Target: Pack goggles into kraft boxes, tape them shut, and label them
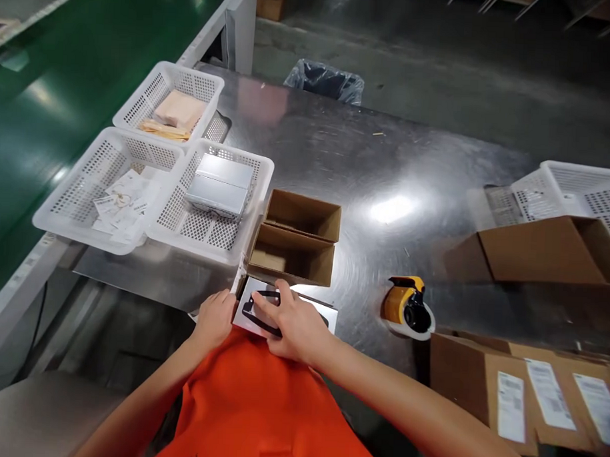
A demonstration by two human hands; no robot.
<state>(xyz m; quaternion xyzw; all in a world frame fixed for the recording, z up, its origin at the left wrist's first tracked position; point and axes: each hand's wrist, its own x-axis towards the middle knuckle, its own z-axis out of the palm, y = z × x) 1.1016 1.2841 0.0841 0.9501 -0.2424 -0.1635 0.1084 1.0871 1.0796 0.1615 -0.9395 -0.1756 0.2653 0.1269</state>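
Observation:
A silver box (246, 322) with a black outlined shape on its top lies at the table's near edge, against my body. Thin brown edges show at its side and back. My right hand (296, 323) rests on its top, fingers spread, touching the black shape and the far edge. At the box's left end, my left hand (216, 319) has its fingers curled against the side; their tips are partly hidden. Just beyond stand two open brown cartons, a nearer carton (311, 265) with a pale piece inside and a farther carton (305, 212).
White baskets at left hold silver boxes (221, 175), paper cards (123, 205) and tan packets (176, 111). A tape dispenser (402, 308) stands right. Labelled cartons (509, 395), another carton (534, 250) and a white basket (582, 173) lie farther right. A green conveyor (85, 81) runs at left.

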